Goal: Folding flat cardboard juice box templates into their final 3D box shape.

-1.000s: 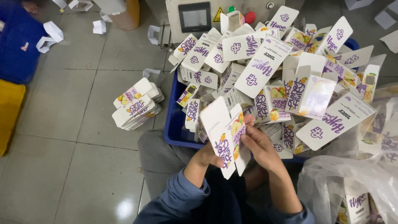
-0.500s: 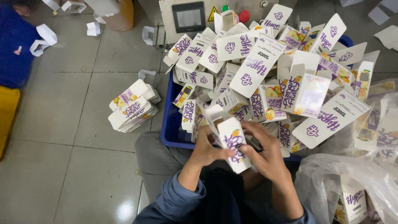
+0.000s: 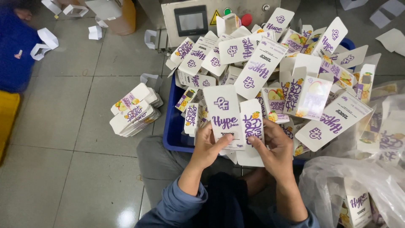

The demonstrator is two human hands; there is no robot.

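At far left, a blue-clad figure (image 3: 14,50) is cut off by the frame edge. Over the blue bin (image 3: 174,126), mostly buried under loose cartons, the left hand (image 3: 206,145) pinches a flat white carton (image 3: 225,116) with purple lettering, standing upright. The right hand (image 3: 276,145) grips its fruit-printed side panel; the carton's lower end is hidden behind both palms.
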